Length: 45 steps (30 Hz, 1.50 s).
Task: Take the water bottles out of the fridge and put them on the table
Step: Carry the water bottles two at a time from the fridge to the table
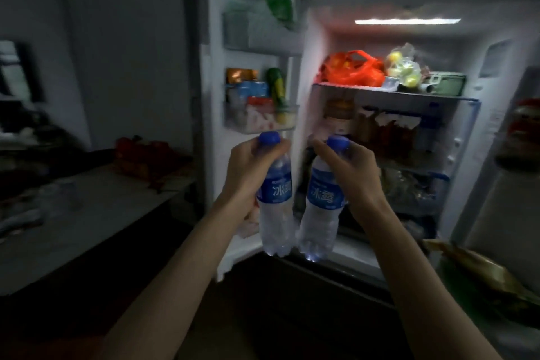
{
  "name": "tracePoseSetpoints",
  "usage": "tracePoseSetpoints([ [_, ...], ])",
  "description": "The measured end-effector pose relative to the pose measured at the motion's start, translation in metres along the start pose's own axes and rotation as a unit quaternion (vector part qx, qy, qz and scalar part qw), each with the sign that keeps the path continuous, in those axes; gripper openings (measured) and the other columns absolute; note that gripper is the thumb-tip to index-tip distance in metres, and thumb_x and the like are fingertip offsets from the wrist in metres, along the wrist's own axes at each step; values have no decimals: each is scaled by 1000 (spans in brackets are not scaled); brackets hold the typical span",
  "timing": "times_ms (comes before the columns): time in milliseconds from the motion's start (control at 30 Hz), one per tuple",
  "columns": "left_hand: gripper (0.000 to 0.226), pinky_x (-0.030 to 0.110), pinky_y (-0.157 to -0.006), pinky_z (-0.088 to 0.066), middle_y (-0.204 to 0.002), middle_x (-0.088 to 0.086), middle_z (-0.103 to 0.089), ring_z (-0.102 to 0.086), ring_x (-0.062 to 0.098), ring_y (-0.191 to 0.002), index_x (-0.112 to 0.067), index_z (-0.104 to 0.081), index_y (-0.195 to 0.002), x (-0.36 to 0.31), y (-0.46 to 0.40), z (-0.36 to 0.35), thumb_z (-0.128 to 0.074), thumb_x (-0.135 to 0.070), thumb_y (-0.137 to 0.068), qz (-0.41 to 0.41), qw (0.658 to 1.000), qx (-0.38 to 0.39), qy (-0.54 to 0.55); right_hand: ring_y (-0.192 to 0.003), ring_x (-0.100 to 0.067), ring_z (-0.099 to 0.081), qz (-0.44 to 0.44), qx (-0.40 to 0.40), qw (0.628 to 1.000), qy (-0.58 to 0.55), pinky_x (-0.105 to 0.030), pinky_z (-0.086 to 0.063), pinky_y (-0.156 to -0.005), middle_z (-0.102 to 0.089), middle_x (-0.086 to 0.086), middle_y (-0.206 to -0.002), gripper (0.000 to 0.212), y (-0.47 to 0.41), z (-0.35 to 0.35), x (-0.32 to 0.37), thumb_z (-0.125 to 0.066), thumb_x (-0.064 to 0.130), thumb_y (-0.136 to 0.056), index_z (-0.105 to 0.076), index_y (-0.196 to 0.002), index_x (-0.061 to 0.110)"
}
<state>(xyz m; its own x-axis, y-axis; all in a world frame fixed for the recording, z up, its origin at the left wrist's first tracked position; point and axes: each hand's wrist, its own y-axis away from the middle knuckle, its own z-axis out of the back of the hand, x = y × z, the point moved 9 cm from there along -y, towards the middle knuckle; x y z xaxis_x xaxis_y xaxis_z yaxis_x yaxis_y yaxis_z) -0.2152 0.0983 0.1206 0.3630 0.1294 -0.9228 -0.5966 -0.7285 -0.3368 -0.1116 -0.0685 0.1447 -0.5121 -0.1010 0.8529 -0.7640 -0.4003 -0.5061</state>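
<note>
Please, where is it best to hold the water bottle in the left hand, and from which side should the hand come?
Probably the neck and shoulder just under the blue cap, from the left, as the left hand does now. The water bottle hangs nearly upright, the neck is narrow enough to wrap, and the second bottle crowds its right side.

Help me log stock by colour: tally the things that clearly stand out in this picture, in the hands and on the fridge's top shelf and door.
Blue-capped, blue-labelled water bottles: 2, one in the left hand, one in the right hand
Orange-red bags: 1, top shelf
Green bottles: 1, door shelf
Green containers: 1, top shelf
Total: 5
</note>
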Motion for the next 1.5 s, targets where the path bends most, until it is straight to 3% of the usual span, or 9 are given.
tracePoseSetpoints([
  [267, 7, 5, -60, -45, -75, -9, -67, -66, -2, -83, -20, -70, -82, -8, 45, 219, -73, -26, -86, -4, 993, -68, -92, -83, -21, -73, -35, 85, 994, -56, -45, -59, -79, -75, -6, -84, 26, 101, -195, 15, -73, 38, -85, -71, -88, 12],
  [367, 16, 7, -65, -47, -90, -7, -74, -67, -7, -81, -16, -74, -95, 1, 56, 301, -76, -28, -84, 20, 992, -73, -102, -79, -12, -72, -61, 129, 987, -70, -32, -55, -72, -75, -2, -81, 26, 139, -279, 11, -71, 41, -86, -70, -88, 15],
  [567, 18, 7, -62, -49, -87, -13, -71, -62, -16, -72, -22, -72, -95, 16, 61, 446, -77, -34, -82, 49, 978, -129, -158, -82, -14, -72, -63, 190, 976, -83, -41, -57, -80, -75, -3, -85, 27, 179, -429, 13, -71, 36, -88, -71, -91, 10],
  [700, 28, 20, -75, -50, -85, -12, -68, -61, -10, -73, -14, -71, -100, 25, 44, 531, -75, -37, -84, 50, 967, -171, -184, -81, -16, -71, -64, 228, 967, -96, -37, -55, -74, -74, -8, -86, 27, 182, -528, 10, -72, 35, -88, -70, -92, 8],
  [833, 23, 22, -80, -50, -96, -13, -70, -63, -5, -89, -21, -71, -103, 36, 3, 614, -74, -34, -84, 70, 963, -187, -184, -74, -16, -69, -65, 260, 957, -108, -25, -49, -62, -71, -7, -76, 27, 171, -635, -3, -72, 33, -88, -69, -84, 7],
  [1033, 18, 12, -72, -45, -100, -18, -69, -61, -12, -88, -31, -68, -102, 53, -89, 731, -74, -34, -85, 79, 954, -195, -215, -70, 10, -62, -66, 292, 947, -120, -11, -50, -66, -67, 8, -83, 11, 132, -792, -23, -70, 27, -90, -67, -94, 17],
  [1233, 23, 24, -81, -48, -107, -10, -68, -61, 3, -101, -31, -66, -102, 95, -175, 833, -74, -42, -84, 122, 948, -202, -213, -72, -5, -65, -85, 282, 953, -78, -12, -49, -61, -69, 2, -83, 16, 91, -910, -58, -69, 33, -90, -67, -95, 18],
  [1400, 15, 11, -69, -42, -94, -19, -61, -57, -10, -85, -38, -58, -89, 155, -254, 897, -72, -33, -87, 142, 947, -138, -254, -64, -11, -60, -144, 264, 953, -20, -17, -44, -56, -64, -2, -71, 27, 65, -995, -113, -70, 37, -87, -63, -83, 12],
  [1500, 19, 19, -72, -48, -95, -9, -64, -58, -5, -83, -26, -62, -94, 204, -303, 942, -74, -37, -85, 155, 938, -97, -295, -76, -24, -66, -191, 212, 958, 41, -30, -51, -68, -66, -4, -78, 30, 52, -1037, -159, -73, 39, -85, -67, -88, 10],
])
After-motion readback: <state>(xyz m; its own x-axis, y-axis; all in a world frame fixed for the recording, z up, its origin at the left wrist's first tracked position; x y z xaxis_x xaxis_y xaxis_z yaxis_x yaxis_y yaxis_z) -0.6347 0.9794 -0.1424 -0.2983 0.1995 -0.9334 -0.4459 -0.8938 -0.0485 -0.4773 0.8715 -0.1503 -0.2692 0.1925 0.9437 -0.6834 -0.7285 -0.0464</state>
